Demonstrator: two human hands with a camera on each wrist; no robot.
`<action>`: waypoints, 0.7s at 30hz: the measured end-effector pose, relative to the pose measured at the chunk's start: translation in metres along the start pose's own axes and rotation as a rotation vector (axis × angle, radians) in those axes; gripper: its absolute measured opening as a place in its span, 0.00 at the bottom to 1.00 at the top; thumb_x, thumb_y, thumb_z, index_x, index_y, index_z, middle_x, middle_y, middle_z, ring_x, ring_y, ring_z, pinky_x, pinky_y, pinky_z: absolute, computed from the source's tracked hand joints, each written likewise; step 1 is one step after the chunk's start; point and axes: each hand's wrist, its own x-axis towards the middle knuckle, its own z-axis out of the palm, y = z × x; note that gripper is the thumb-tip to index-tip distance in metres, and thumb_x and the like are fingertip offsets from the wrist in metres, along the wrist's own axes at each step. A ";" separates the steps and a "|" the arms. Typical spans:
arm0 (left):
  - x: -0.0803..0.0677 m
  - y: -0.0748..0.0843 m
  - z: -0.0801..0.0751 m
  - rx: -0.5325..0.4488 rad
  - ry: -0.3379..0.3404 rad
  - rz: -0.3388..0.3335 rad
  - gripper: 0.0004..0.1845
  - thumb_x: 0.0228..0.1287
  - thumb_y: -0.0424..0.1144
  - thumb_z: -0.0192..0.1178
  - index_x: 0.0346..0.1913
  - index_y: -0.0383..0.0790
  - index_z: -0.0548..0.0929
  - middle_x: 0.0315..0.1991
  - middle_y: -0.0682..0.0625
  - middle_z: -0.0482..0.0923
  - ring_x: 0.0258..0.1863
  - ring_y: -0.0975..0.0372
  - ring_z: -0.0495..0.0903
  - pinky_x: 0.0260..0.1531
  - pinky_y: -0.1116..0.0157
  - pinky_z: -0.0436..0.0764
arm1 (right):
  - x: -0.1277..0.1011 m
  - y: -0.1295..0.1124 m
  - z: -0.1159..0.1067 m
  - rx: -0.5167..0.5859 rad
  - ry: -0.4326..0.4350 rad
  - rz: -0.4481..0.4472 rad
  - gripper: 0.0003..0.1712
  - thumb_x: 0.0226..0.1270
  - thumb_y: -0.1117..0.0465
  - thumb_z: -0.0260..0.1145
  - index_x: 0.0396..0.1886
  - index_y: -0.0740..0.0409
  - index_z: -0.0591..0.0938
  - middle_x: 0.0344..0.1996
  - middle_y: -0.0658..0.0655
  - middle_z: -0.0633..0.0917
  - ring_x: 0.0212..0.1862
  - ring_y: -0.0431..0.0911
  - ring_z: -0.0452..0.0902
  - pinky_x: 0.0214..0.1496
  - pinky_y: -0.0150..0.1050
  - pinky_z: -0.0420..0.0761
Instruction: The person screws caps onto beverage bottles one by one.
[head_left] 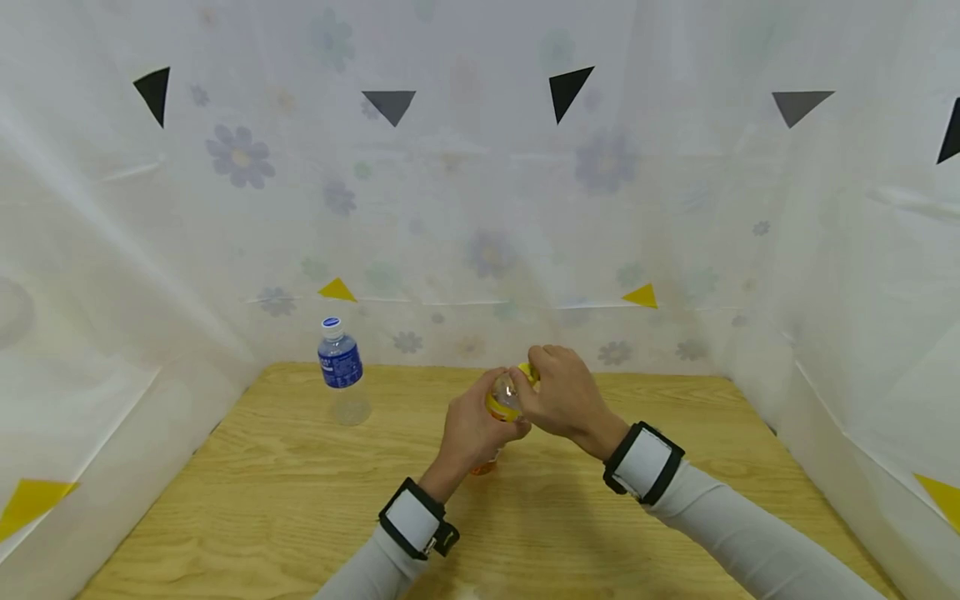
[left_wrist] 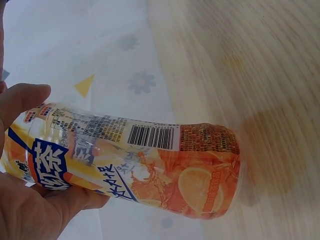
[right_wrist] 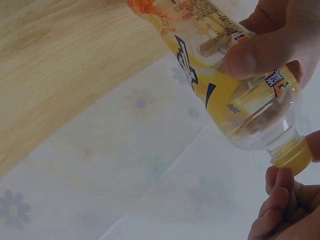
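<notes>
My left hand (head_left: 472,423) grips the upper body of a clear plastic drink bottle (left_wrist: 150,165), its fingers and thumb wrapped round an orange and yellow label. Orange slices and a barcode show on that label in the left wrist view. At the bottle's neck, my right hand (head_left: 564,393) pinches the yellow cap (right_wrist: 294,156) between thumb and fingers. The cap sits on the neck in the right wrist view. The bottle leans, its base close over the wooden table (head_left: 285,500); whether they touch I cannot tell.
A second clear bottle (head_left: 341,367), with a blue label and a white and blue cap, stands upright at the table's back left. Pale flowered sheeting (head_left: 480,208) with black, grey and yellow triangles encloses the back and both sides.
</notes>
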 end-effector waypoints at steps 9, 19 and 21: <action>-0.001 -0.001 -0.001 -0.023 -0.010 -0.029 0.41 0.51 0.46 0.77 0.70 0.51 0.74 0.48 0.48 0.85 0.37 0.60 0.83 0.33 0.64 0.82 | -0.001 -0.003 -0.003 0.031 -0.049 0.043 0.19 0.72 0.56 0.65 0.23 0.59 0.73 0.16 0.50 0.68 0.21 0.42 0.60 0.27 0.37 0.63; 0.000 -0.002 -0.003 -0.031 -0.012 -0.022 0.40 0.50 0.46 0.78 0.69 0.47 0.75 0.47 0.45 0.85 0.37 0.58 0.84 0.32 0.63 0.82 | 0.000 -0.016 -0.021 0.076 -0.204 0.109 0.21 0.72 0.59 0.65 0.62 0.61 0.80 0.50 0.63 0.86 0.54 0.59 0.80 0.48 0.54 0.82; 0.001 -0.002 -0.003 -0.033 -0.012 -0.018 0.40 0.51 0.46 0.78 0.69 0.47 0.75 0.47 0.46 0.85 0.37 0.59 0.83 0.32 0.64 0.82 | 0.001 -0.017 -0.023 0.069 -0.224 0.103 0.19 0.72 0.62 0.65 0.60 0.62 0.81 0.49 0.63 0.86 0.53 0.58 0.81 0.46 0.53 0.82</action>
